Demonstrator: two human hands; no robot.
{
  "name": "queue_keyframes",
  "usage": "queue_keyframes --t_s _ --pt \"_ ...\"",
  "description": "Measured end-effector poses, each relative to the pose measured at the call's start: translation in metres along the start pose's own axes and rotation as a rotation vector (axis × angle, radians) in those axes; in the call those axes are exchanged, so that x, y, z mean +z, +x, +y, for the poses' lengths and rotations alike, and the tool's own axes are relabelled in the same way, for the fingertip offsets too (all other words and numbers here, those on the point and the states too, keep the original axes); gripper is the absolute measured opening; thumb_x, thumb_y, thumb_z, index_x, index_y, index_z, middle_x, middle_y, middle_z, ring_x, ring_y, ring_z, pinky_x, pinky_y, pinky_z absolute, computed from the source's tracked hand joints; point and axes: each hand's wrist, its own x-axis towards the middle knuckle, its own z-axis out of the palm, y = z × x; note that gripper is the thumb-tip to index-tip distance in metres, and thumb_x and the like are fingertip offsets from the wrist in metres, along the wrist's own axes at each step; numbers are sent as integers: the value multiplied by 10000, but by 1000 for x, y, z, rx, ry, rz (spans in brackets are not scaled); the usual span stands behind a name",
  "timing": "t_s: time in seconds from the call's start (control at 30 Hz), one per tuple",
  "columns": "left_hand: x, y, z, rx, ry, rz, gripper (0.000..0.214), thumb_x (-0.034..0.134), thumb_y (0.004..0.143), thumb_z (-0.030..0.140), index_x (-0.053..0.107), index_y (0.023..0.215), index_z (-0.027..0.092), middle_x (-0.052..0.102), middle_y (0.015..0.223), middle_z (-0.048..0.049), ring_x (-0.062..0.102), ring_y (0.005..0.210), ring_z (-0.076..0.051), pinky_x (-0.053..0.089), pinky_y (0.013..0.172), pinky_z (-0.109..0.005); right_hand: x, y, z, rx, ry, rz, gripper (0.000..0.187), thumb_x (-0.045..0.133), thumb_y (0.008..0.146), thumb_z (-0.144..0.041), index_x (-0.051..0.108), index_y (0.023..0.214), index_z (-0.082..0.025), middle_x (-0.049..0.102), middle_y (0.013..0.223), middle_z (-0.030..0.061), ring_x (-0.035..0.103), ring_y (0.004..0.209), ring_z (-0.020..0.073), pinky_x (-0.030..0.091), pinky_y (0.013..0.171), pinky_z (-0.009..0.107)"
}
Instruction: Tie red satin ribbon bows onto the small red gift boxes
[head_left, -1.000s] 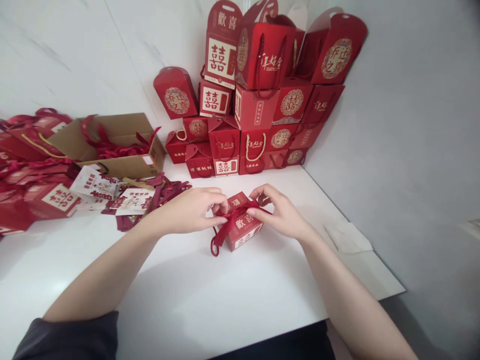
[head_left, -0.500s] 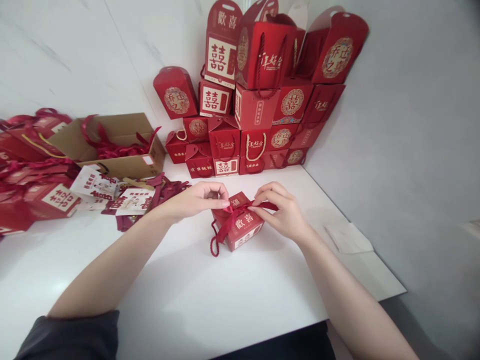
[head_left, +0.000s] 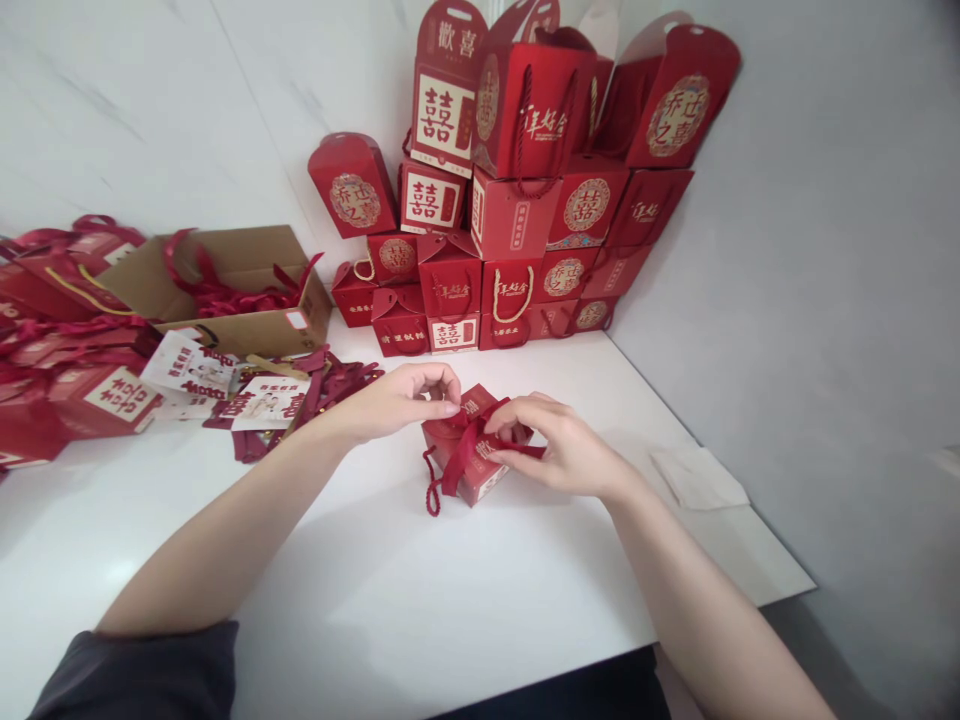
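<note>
A small red gift box sits on the white table in front of me, with a dark red ribbon across its top. From its left side hangs a twisted red cord handle. My left hand is at the box's upper left, thumb and forefinger closed on the ribbon near the lid. Over the right side of the box is my right hand, its fingertips pinching the ribbon, whose loose end sticks out below the fingers. My right fingers cover part of the box top.
Stacked red gift boxes stand against the back wall. At left are a cardboard carton of red ribbons, more red boxes and a pile of printed tags with ribbons. A pale folded cloth or paper lies at right.
My right hand has moved left and slightly down over the box, bringing the ribbon with it. My left hand has barely moved. The cord handle has shifted slightly.
</note>
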Motion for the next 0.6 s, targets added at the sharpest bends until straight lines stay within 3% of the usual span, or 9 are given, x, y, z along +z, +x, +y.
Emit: queue_keyframes --t_s 0.1,0.17,0.33,0.43,0.5,0.6 --pt "-3 -1 3 3 145 49 158 558 861 314 608 903 171 607 818 -26 560 740 -127 478 666 -241 4 2 -5 -26 -78 -45 354 600 875 -332 555 1218 -257 681 987 40 615 879 196 400 868 356" --pt "-7 -3 8 -2 235 42 183 536 875 327 623 931 177 621 808 -27 569 729 -133 478 642 -237 8 3 -7 -34 -140 -73 350 579 887 -335 560 1227 -256 676 1042 52 610 950 215 374 875 368" --pt "-16 -17 27 10 326 -91 184 564 864 350 626 878 178 612 733 -5 523 618 -105 428 563 -215 9 4 -5 -42 -118 -66 106 520 894 -196 606 950 -221 664 892 20 593 865 176 358 812 332" --pt "-17 -24 36 71 392 -219 206 565 865 358 670 858 181 626 766 -9 530 650 -98 429 621 -214 5 3 -2 -32 -33 -51 134 533 813 -83 553 864 -206 618 813 -11 564 787 144 364 803 303" --pt "-14 -26 39 57 467 -188 219 568 859 388 662 901 194 611 745 7 522 640 -94 417 624 -216 2 2 0 -26 -18 -62 164 530 770 -48 524 826 -202 588 781 -21 545 765 136 362 807 298" --pt "-6 -24 35 -41 592 -36 354 628 777 526 598 896 193 562 700 31 487 605 -100 377 577 -227 1 2 0 -29 -34 -78 163 520 756 -47 499 801 -202 570 761 -24 526 761 140 354 805 300"
